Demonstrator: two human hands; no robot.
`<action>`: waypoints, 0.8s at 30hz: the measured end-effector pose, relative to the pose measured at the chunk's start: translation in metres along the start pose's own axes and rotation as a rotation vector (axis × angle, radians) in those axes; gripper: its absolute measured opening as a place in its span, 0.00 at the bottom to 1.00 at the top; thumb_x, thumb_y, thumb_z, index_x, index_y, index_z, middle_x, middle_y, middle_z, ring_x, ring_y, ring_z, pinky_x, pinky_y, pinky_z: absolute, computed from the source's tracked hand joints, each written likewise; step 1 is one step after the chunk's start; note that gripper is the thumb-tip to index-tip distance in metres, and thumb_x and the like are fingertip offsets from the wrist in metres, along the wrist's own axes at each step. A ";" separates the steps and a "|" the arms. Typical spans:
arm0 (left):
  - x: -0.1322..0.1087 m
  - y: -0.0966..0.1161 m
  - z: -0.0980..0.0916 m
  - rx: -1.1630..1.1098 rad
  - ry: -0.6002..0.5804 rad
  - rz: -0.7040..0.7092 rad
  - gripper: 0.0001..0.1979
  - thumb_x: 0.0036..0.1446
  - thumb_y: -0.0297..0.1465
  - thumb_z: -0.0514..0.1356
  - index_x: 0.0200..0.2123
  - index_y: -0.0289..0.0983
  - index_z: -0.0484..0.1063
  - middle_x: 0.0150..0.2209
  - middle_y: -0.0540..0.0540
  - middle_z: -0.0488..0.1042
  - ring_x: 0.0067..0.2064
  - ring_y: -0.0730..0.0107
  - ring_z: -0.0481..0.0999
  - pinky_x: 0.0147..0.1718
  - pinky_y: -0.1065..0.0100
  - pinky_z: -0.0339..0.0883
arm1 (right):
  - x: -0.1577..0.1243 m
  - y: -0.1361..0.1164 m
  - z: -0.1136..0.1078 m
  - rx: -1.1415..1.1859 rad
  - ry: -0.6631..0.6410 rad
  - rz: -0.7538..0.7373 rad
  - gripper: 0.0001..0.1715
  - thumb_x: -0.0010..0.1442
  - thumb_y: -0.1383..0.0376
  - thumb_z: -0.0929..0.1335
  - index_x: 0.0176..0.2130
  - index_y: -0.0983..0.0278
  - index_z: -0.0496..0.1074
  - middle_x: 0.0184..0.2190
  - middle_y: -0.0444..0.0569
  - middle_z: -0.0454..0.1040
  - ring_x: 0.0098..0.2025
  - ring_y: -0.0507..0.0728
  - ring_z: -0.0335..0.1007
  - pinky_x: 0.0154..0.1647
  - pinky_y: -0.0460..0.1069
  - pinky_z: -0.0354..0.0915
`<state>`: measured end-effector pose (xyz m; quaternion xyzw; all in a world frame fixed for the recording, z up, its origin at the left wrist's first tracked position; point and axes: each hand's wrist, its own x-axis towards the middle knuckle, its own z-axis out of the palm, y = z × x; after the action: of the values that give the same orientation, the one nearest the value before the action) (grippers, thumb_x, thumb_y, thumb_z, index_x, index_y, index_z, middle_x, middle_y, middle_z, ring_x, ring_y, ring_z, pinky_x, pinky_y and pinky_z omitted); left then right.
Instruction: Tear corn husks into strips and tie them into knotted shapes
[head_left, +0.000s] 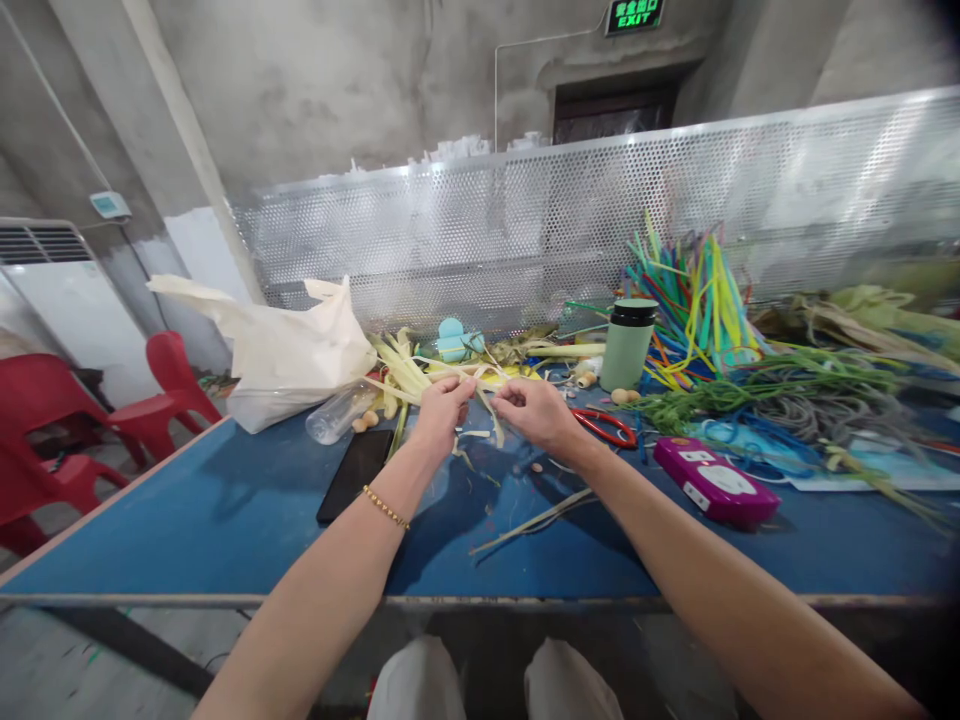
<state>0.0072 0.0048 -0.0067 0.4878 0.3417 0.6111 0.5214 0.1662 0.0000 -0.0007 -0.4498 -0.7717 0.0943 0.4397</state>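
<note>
Over the blue table (225, 520), my left hand (444, 408) and my right hand (538, 412) work close together with their fingers pinched. Between them runs a thin pale strip (495, 428) that looks like dried husk, one end dangling. Both sets of fingertips seem closed on it, though the exact grip is too small to see. More pale yellow-green husks (405, 368) lie just behind my left hand. Red-handled scissors (609, 426) rest beside my right wrist. Below the hands, a few thin dry stalks (529, 522) and small scraps lie on the tabletop.
Left of my hands are a black phone (356, 470), a clear plastic bottle (334, 415) and a cream bag (292, 350). On the right stand a green tumbler (628, 350), a purple box (716, 482), colourful strips (712, 310) and green cords (750, 395). A perforated metal screen (450, 230) closes the back.
</note>
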 end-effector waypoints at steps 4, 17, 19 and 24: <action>0.001 -0.001 -0.001 0.008 -0.005 0.009 0.14 0.46 0.36 0.68 0.24 0.34 0.68 0.24 0.51 0.70 0.17 0.83 0.58 0.17 0.73 0.45 | 0.000 0.002 0.001 0.108 -0.044 0.052 0.09 0.57 0.65 0.68 0.27 0.65 0.75 0.22 0.47 0.78 0.24 0.52 0.71 0.28 0.46 0.62; -0.003 0.001 0.002 0.027 0.011 -0.011 0.13 0.40 0.35 0.69 0.21 0.33 0.69 0.21 0.52 0.67 0.18 0.82 0.59 0.18 0.73 0.46 | 0.001 0.002 0.000 0.031 -0.061 -0.005 0.08 0.54 0.68 0.68 0.27 0.66 0.78 0.25 0.48 0.78 0.27 0.53 0.71 0.30 0.46 0.63; -0.002 0.001 0.002 0.039 0.032 -0.010 0.13 0.41 0.35 0.68 0.21 0.34 0.69 0.20 0.52 0.66 0.18 0.81 0.59 0.18 0.73 0.47 | 0.002 0.000 -0.001 0.175 -0.115 0.088 0.07 0.54 0.67 0.68 0.29 0.66 0.77 0.23 0.47 0.78 0.25 0.53 0.71 0.27 0.46 0.63; -0.004 0.000 0.003 0.048 0.044 -0.003 0.14 0.41 0.36 0.68 0.20 0.34 0.68 0.17 0.54 0.62 0.18 0.81 0.58 0.18 0.73 0.46 | 0.001 -0.004 0.001 0.430 -0.166 0.119 0.16 0.49 0.70 0.67 0.40 0.66 0.75 0.26 0.46 0.79 0.25 0.53 0.73 0.27 0.45 0.66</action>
<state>0.0102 0.0012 -0.0068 0.4859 0.3686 0.6125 0.5028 0.1630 -0.0017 0.0015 -0.3812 -0.7394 0.3192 0.4539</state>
